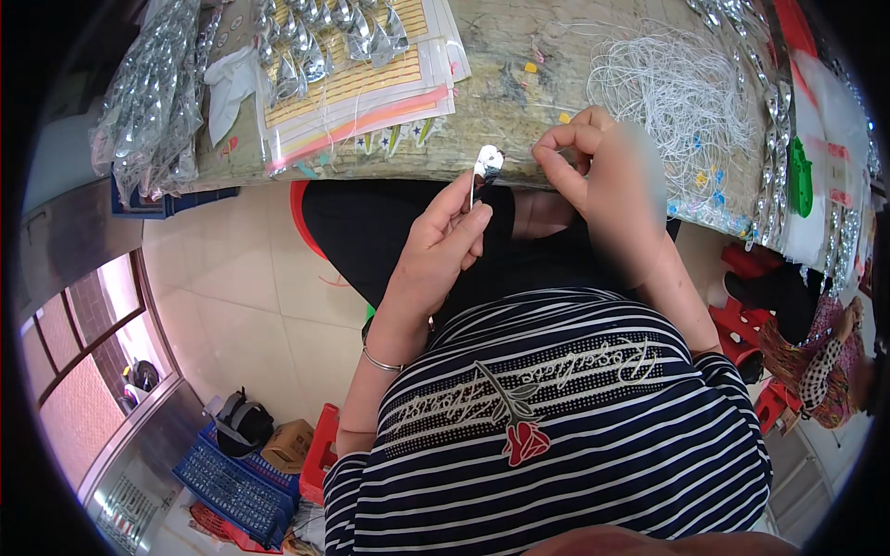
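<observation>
My left hand point(447, 232) is closed, pinching a small shiny silver curled piece point(489, 163) upright between thumb and fingers, just off the table's near edge. It looks like one of the twisted silver foil spirals point(311, 42) lying on the patterned sheets. To its right, my right hand point(619, 190) is raised at the table edge, its thumb and index finger brought close together. Whatever they pinch is too fine to make out, and part of that hand is blurred. Beyond it lies a tangled heap of thin white string point(663, 97).
Plastic-wrapped silver spirals point(153, 102) hang over the table's left end, beside a crumpled white tissue point(230, 88). Small yellow tags point(530, 68) dot the worn tabletop point(505, 102). At right are silver strips and a green clip point(799, 176). Another person point(820, 361) sits at far right.
</observation>
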Demonstrator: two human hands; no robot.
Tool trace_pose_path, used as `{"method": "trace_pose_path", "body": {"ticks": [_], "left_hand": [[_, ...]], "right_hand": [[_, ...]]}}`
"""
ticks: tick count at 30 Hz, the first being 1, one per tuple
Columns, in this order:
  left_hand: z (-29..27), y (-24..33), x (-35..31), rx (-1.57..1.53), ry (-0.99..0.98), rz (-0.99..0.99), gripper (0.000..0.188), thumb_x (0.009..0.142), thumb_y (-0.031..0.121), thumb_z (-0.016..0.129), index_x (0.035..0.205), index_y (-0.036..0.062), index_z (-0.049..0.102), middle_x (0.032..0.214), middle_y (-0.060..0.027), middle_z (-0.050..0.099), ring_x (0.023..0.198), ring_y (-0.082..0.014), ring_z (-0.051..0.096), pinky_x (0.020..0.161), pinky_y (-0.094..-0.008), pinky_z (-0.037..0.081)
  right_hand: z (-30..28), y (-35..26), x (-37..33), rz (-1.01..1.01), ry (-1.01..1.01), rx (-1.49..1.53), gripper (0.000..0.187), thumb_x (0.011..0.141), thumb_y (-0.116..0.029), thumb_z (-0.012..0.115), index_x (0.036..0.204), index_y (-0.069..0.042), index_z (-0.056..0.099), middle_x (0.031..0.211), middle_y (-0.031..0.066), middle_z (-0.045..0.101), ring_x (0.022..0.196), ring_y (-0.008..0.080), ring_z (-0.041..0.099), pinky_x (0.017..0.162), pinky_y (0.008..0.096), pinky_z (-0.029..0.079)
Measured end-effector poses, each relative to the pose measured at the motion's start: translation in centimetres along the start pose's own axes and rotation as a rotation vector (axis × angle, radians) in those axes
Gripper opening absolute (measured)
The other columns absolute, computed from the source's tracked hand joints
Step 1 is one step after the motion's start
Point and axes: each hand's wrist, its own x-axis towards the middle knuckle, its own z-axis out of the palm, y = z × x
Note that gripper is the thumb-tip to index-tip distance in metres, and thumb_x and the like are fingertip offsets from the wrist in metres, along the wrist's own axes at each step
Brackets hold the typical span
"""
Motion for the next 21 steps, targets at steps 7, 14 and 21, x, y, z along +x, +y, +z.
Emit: {"method": "trace_pose_path", "body": {"ticks": [7,14,21], "left_hand": [[0.14,0.20,-0.07,-0.017,0.017,-0.012,0.044,0.093,0.012,0.052,0.135,0.0038,0.042,0.066,0.0026,0.043,0.056,-0.0039,0.037,0.049,-0.0172,0.029],[0.26,0.16,-0.05,-0.037,0.015,-0.015,0.044,0.092,0.012,0.053,0.135,0.0040,0.042,0.066,0.0024,0.044,0.056,-0.0040,0.038,0.048,-0.0172,0.029],[-0.04,-0.19,0.01,-0.036,-0.001,-0.030,0.046,0.092,0.012,0.053,0.136,0.0040,0.041,0.072,0.0030,0.045,0.058,-0.0031,0.039,0.048,-0.0169,0.030]], "right_hand": [[-0.17,0.08,0.11,-0.029,0.012,-0.035,0.005,0.078,-0.009,0.068,0.081,-0.006,0.066,0.076,-0.0005,0.046,0.061,0.0075,0.040,0.056,0.0206,0.035],[-0.30,0.27,0.10,-0.045,0.035,-0.053,0.004,0.078,-0.009,0.068,0.081,-0.007,0.068,0.075,-0.0007,0.046,0.061,0.0073,0.041,0.056,0.0206,0.035],[-0.53,0.09,0.10,-0.063,0.039,-0.082,0.004,0.078,-0.009,0.068,0.082,-0.008,0.068,0.075,-0.0005,0.046,0.062,0.0080,0.041,0.057,0.0211,0.036]]}}
